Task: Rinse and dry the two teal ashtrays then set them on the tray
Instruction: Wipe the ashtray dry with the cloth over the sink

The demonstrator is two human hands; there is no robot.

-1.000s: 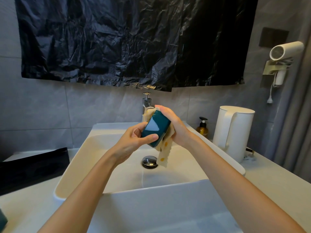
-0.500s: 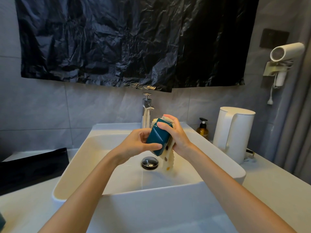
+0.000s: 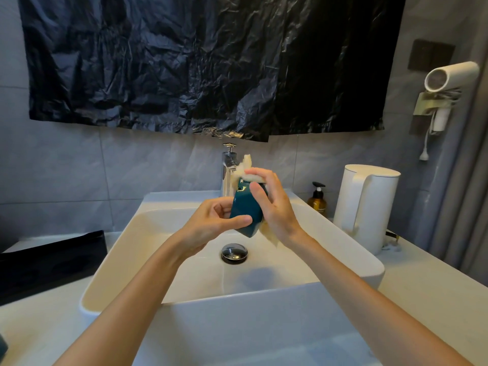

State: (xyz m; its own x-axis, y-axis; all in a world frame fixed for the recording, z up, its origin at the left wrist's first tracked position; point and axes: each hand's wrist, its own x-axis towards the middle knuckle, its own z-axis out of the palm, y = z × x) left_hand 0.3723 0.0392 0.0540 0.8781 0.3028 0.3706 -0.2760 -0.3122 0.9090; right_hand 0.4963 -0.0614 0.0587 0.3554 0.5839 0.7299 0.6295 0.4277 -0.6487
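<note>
**Inspector:** Where is the teal ashtray (image 3: 244,204)?

**Operator:** It is held on edge between both hands, above the bowl of the sink (image 3: 369,262). It sits just in front of the tap (image 3: 228,165) and over the drain (image 3: 234,253), touching neither.

**Inspector:** What is the left hand (image 3: 208,228) doing?

**Operator:** It grips the ashtray. The thumb lies across the lower part of the near face. The fingers curl round behind the left side.

**Inspector:** And the right hand (image 3: 276,207)?

**Operator:** It has a narrow grip. The fingers bend over the ashtray's top edge and pinch a cream cloth (image 3: 247,166) against it. The thumb presses on the near face. The cloth stands up above the fingertips, and a fold hangs out below the palm at the ashtray's lower right corner.

**Inspector:** Where is the tray?

**Operator:** The black tray (image 3: 52,257) lies on the worktop (image 3: 427,291) left of the sink, well apart from the hands. What it carries cannot be told. A teal object (image 3: 2,348) shows at the lower left edge of the view, but too little of it is visible to identify.

**Inspector:** What else is there?

**Operator:** A white kettle (image 3: 367,207) and an amber pump bottle (image 3: 317,200) stand right of the sink. A hair dryer (image 3: 449,77) hangs on the wall. A black plastic sheet (image 3: 198,62) hangs above the tap.
</note>
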